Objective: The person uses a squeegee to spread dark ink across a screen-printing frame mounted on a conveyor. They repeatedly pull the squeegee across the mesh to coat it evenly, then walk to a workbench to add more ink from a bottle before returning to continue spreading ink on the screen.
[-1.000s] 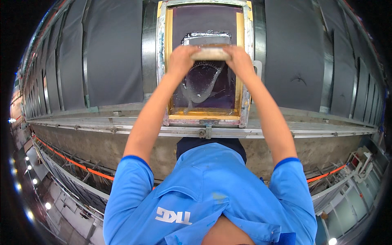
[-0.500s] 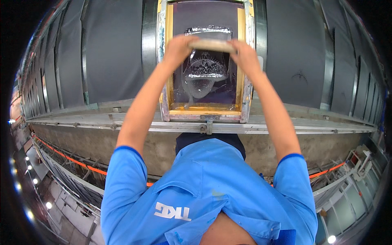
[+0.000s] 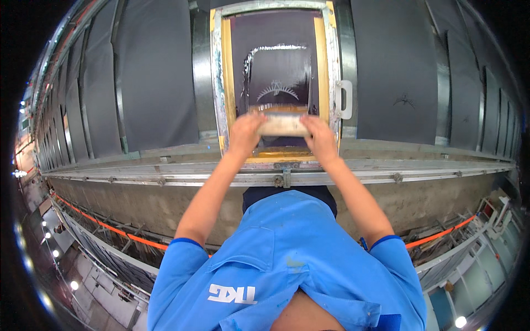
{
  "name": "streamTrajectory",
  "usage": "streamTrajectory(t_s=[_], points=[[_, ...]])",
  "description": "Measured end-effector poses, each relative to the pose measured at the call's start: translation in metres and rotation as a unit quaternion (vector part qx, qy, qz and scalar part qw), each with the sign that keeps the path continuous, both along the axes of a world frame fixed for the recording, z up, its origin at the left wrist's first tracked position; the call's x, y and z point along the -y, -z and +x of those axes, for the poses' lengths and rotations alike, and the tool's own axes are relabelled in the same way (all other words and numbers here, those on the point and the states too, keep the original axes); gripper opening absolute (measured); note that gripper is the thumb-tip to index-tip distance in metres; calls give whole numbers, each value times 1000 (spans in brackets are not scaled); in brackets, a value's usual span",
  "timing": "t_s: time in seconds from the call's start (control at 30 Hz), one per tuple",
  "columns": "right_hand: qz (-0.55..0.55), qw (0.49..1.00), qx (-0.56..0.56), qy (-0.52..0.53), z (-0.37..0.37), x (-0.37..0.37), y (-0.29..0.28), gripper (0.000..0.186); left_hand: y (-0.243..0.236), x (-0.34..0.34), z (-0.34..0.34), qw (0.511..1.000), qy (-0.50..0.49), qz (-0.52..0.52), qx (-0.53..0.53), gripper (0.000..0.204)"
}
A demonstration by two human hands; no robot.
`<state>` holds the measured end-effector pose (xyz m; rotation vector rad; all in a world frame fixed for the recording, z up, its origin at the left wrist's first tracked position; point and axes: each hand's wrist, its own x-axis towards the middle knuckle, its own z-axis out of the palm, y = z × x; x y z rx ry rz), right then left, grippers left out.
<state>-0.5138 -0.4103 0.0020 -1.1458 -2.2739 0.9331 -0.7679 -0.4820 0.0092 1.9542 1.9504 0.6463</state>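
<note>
A squeegee with a pale wooden handle [image 3: 284, 126] spans the near part of a screen-printing frame [image 3: 217, 83]. My left hand [image 3: 246, 132] is closed round its left end, and my right hand [image 3: 320, 135] grips the right end. Inside the frame, the dark mesh [image 3: 273, 30] carries a spiky crescent design [image 3: 277, 90] and a glossy wet outline of ink beyond the squeegee. Yellow tape lines the frame's inner edges. The squeegee's blade and the mesh right beneath it are mostly hidden by the handle and hands.
A white handle [image 3: 344, 99] sticks out from the frame's right side. Dark fabric panels [image 3: 157, 77] lie on both sides; one on the right [image 3: 395, 71] bears a small dark print. A metal rail [image 3: 221, 177] runs along the table's near edge, with an orange strip [image 3: 127, 238] lower behind me.
Both hands have drawn the squeegee toward me, from the middle of the mesh to its near end. The wet pool that lay on the near mesh is now swept or covered.
</note>
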Motion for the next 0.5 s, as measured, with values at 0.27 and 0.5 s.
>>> streamTrajectory(t_s=[0.27, 0.5], points=[[-52, 972, -138, 184, 43, -68, -13, 46, -30, -61, -38, 985, -22, -126, 112, 42], [-121, 952, -71, 273, 43, -136, 48, 34, -22, -163, -61, 995, -43, -83, 47, 42]])
